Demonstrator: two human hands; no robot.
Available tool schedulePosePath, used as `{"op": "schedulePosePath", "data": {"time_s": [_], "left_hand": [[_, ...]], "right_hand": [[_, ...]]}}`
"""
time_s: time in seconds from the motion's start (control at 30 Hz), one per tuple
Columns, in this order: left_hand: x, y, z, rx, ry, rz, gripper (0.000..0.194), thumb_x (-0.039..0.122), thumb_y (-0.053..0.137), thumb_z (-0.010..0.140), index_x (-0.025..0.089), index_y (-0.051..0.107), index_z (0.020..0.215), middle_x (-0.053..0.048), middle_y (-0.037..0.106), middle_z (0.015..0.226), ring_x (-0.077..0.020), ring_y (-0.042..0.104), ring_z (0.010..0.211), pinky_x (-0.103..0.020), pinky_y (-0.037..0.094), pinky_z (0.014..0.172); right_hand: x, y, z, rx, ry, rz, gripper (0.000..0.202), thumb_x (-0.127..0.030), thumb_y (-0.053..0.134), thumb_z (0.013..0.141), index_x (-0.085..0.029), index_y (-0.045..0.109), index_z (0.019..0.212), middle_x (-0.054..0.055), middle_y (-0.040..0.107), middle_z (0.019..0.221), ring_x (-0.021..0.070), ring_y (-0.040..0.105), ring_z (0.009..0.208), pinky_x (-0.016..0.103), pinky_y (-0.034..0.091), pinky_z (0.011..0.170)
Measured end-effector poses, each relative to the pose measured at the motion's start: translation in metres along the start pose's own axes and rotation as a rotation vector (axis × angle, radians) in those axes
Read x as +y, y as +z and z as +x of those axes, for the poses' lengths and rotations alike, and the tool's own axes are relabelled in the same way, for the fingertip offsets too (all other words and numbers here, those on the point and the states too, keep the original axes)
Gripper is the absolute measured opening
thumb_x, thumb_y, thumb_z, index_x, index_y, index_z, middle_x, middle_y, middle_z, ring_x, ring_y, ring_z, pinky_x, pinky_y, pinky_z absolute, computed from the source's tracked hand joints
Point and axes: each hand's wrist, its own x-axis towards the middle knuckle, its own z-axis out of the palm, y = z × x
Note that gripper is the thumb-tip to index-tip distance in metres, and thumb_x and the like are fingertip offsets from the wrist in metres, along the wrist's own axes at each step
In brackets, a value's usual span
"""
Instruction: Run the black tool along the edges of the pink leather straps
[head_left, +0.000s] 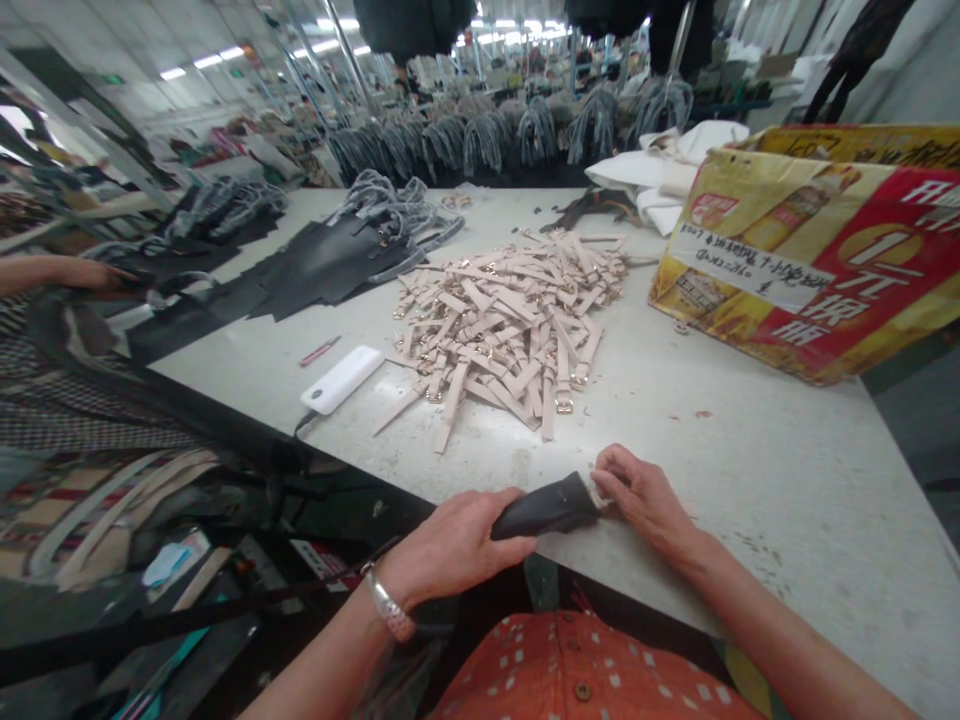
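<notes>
My left hand (pixel 469 540) is wrapped round a black leather-like piece (pixel 547 508), folded or rolled into a narrow shape, at the near edge of the table. Its far right end meets my right hand (pixel 645 495), whose fingers are pinched together there. A small pale bit shows at those fingertips, too small to name. Just beyond both hands lies a heap of beige straps with gold buckles (pixel 510 330). Left of the heap are a white oblong device (pixel 343 380) with a dark cord and a small red tool (pixel 320 351).
A yellow and red cardboard box (pixel 817 260) stands at the right of the table (pixel 750 460). Black bag panels with wrapped handles (pixel 330 260) lie at the left, near a co-worker's hand (pixel 97 275). White cloth (pixel 667 175) lies at the back.
</notes>
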Motion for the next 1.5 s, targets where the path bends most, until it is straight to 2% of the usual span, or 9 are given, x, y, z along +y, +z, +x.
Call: {"op": "schedulePosePath", "data": {"time_s": [0.17, 0.3, 0.43, 0.67, 0.8, 0.93, 1.13, 1.27, 1.5], "left_hand": [[-0.002, 0.001, 0.0, 0.026, -0.025, -0.015, 0.034, 0.047, 0.047, 0.081, 0.021, 0.061, 0.098, 0.0, 0.065, 0.082, -0.0163, 0.059, 0.074, -0.024, 0.043, 0.067], [-0.003, -0.002, 0.0, 0.01, -0.028, -0.014, 0.034, 0.046, 0.046, 0.081, 0.02, 0.06, 0.099, 0.0, 0.064, 0.082, -0.0165, 0.059, 0.074, -0.024, 0.043, 0.068], [-0.001, -0.006, -0.002, 0.005, -0.012, 0.009, 0.032, 0.044, 0.048, 0.081, 0.022, 0.06, 0.101, 0.0, 0.065, 0.083, -0.0172, 0.06, 0.075, -0.024, 0.043, 0.069], [-0.005, -0.006, -0.004, 0.018, -0.028, 0.01, 0.03, 0.043, 0.048, 0.081, 0.023, 0.061, 0.099, 0.001, 0.065, 0.082, -0.0173, 0.059, 0.076, -0.023, 0.043, 0.067], [-0.008, -0.004, -0.009, 0.031, -0.04, -0.001, 0.031, 0.043, 0.05, 0.08, 0.024, 0.061, 0.101, 0.001, 0.065, 0.084, -0.0177, 0.06, 0.077, -0.023, 0.043, 0.069], [-0.008, -0.009, -0.023, 0.046, -0.068, 0.005, 0.032, 0.044, 0.05, 0.079, 0.024, 0.061, 0.102, 0.001, 0.064, 0.083, -0.0169, 0.059, 0.076, -0.023, 0.043, 0.069], [-0.017, -0.017, -0.04, 0.084, -0.11, 0.052, 0.035, 0.047, 0.05, 0.08, 0.026, 0.059, 0.106, -0.001, 0.065, 0.089, -0.0191, 0.059, 0.082, -0.025, 0.043, 0.071], [-0.023, -0.015, -0.04, 0.084, -0.115, 0.072, 0.037, 0.045, 0.05, 0.079, 0.027, 0.058, 0.111, -0.001, 0.065, 0.091, -0.0199, 0.059, 0.085, -0.025, 0.043, 0.072], [-0.017, -0.006, -0.032, 0.063, -0.088, 0.115, 0.034, 0.047, 0.05, 0.079, 0.028, 0.059, 0.106, -0.001, 0.066, 0.089, -0.0204, 0.06, 0.084, -0.025, 0.043, 0.07]], "right_hand": [[-0.009, -0.015, -0.006, -0.021, -0.056, -0.238, 0.014, -0.025, 0.048, 0.085, -0.021, 0.053, 0.073, -0.002, 0.056, 0.065, 0.0149, 0.05, 0.066, 0.026, 0.035, 0.063], [-0.008, -0.019, -0.012, -0.078, -0.095, -0.188, 0.008, -0.023, 0.051, 0.083, -0.02, 0.053, 0.075, -0.001, 0.056, 0.07, 0.014, 0.05, 0.067, 0.025, 0.036, 0.062], [-0.003, -0.014, -0.011, -0.092, -0.159, -0.2, 0.008, -0.019, 0.06, 0.073, -0.019, 0.052, 0.075, 0.0, 0.055, 0.075, 0.0136, 0.049, 0.069, 0.024, 0.035, 0.062], [-0.01, -0.01, -0.002, -0.133, -0.071, -0.316, 0.018, -0.012, 0.057, 0.064, -0.02, 0.05, 0.077, -0.002, 0.054, 0.073, 0.0134, 0.048, 0.066, 0.024, 0.032, 0.059], [-0.013, -0.006, 0.002, -0.158, -0.09, -0.321, 0.024, -0.011, 0.056, 0.067, -0.021, 0.053, 0.088, 0.001, 0.057, 0.083, 0.0163, 0.051, 0.074, 0.027, 0.035, 0.065], [-0.02, 0.003, 0.005, -0.217, -0.17, -0.207, 0.033, -0.008, 0.051, 0.072, -0.022, 0.055, 0.102, 0.004, 0.059, 0.094, 0.0184, 0.053, 0.087, 0.029, 0.04, 0.076], [-0.031, 0.009, 0.005, -0.307, -0.268, -0.21, 0.044, -0.011, 0.053, 0.079, -0.024, 0.051, 0.12, 0.006, 0.059, 0.107, 0.0214, 0.051, 0.097, 0.034, 0.038, 0.085], [-0.022, 0.012, 0.002, -0.271, -0.254, -0.28, 0.046, -0.01, 0.054, 0.079, -0.024, 0.05, 0.122, 0.006, 0.061, 0.099, 0.022, 0.051, 0.092, 0.035, 0.036, 0.081], [-0.01, 0.016, -0.005, -0.218, -0.26, -0.251, 0.054, -0.009, 0.054, 0.078, -0.025, 0.044, 0.129, 0.006, 0.061, 0.105, 0.0215, 0.051, 0.095, 0.036, 0.038, 0.083]]}}
